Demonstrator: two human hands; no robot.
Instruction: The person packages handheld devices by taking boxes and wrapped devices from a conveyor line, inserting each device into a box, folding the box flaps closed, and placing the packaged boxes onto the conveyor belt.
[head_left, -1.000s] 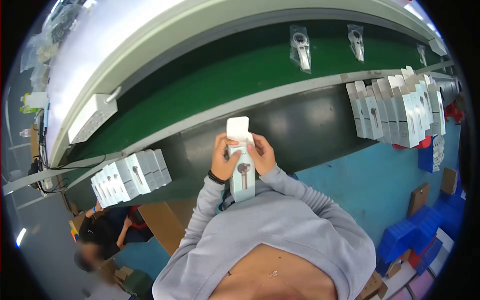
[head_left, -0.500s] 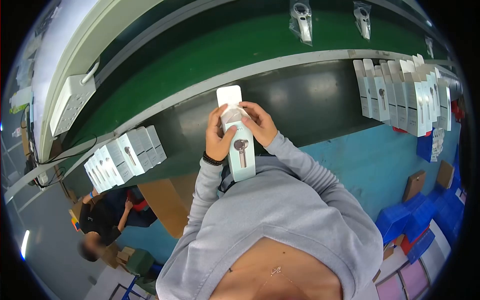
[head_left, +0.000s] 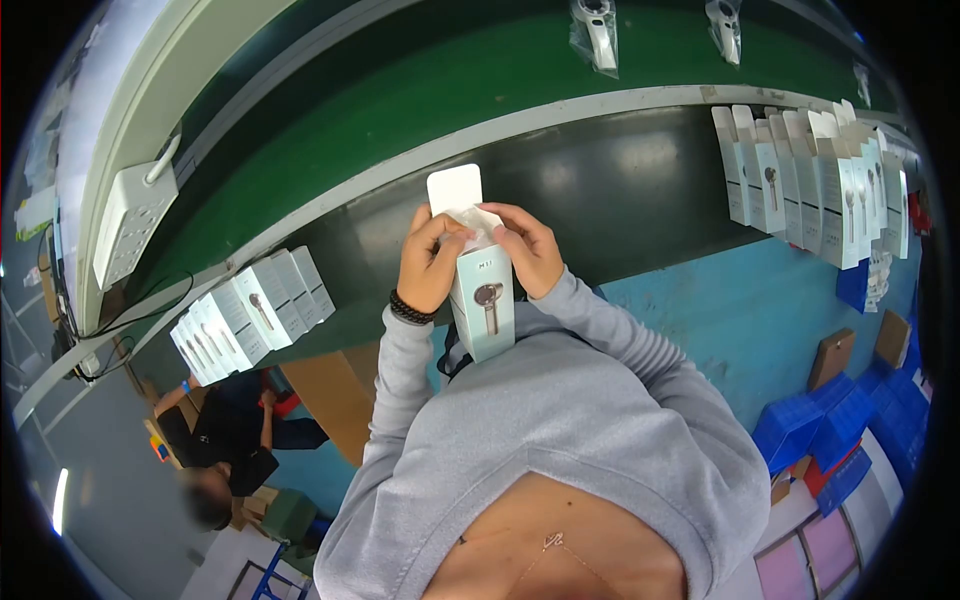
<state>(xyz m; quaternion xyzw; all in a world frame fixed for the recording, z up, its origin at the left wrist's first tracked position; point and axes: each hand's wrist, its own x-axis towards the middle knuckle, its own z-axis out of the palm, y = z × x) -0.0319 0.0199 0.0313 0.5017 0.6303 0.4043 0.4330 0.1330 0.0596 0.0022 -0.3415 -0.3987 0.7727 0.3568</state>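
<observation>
An upright pale carton, printed with a round-headed, handled device, stands in front of my body with its top flap raised. Crumpled clear plastic shows in the carton's open mouth. My left hand, with a dark beaded bracelet at the wrist, is closed at the left of the mouth, its thumb and fingertips at the plastic. On the other side my right hand grips the upper right edge, fingers by the flap and thumb at the rim. What lies deeper inside is hidden.
Rows of similar cartons stand left and, with raised flaps, right. Bagged white devices lie on the green belt beyond a metal rail. A power strip is at left. Another person is at lower left. Blue bins are at right.
My left fingers have moved in over the carton's mouth, and my right thumb has shifted at the rim. The carton is slightly turned. The other person has changed posture.
</observation>
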